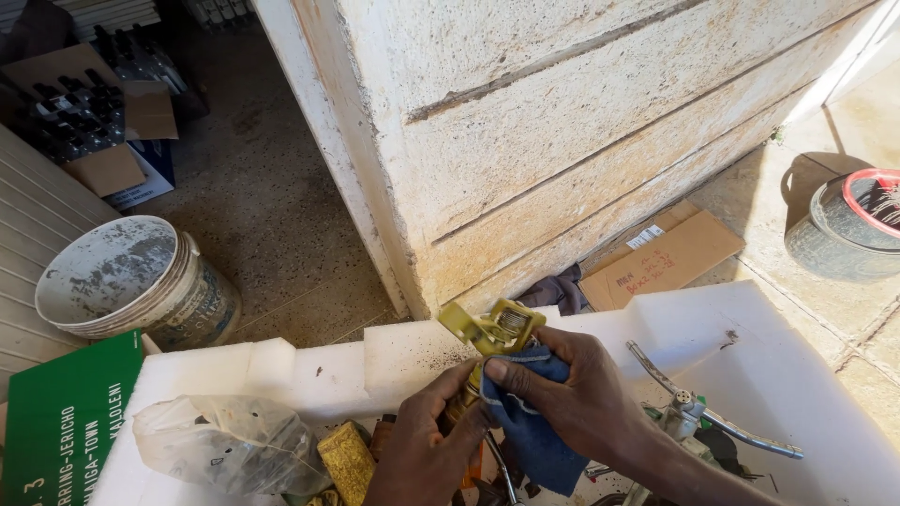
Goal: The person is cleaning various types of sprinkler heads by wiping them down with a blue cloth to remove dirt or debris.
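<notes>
1. White foam board (412, 361) serves as the work surface, set before a rough plastered wall pillar (562, 122) with a speckled concrete floor (262, 197) beyond it.
2. A yellow-green metal fitting with a spring (492, 328) is held up above the board's far edge, near its middle.
3. The right hand (572, 398) is closed around a blue cloth (525, 412), which is pressed against the fitting below its top.
4. The left hand (427, 450) is clenched on the fitting's lower brass-coloured part, gripped from beneath.
5. A chrome lever tap part (712, 422) lies on the board just right of the right wrist.
6. A crumpled clear plastic bag (225, 445) and a yellow sponge-like block (347, 459) rest toward the board's near left.
7. A paint-stained white bucket (141, 281) stands on the floor to the left; a flat cardboard piece (666, 258) leans at the wall's foot, and a grey tub with a red rim (848, 225) sits at the far right.
</notes>
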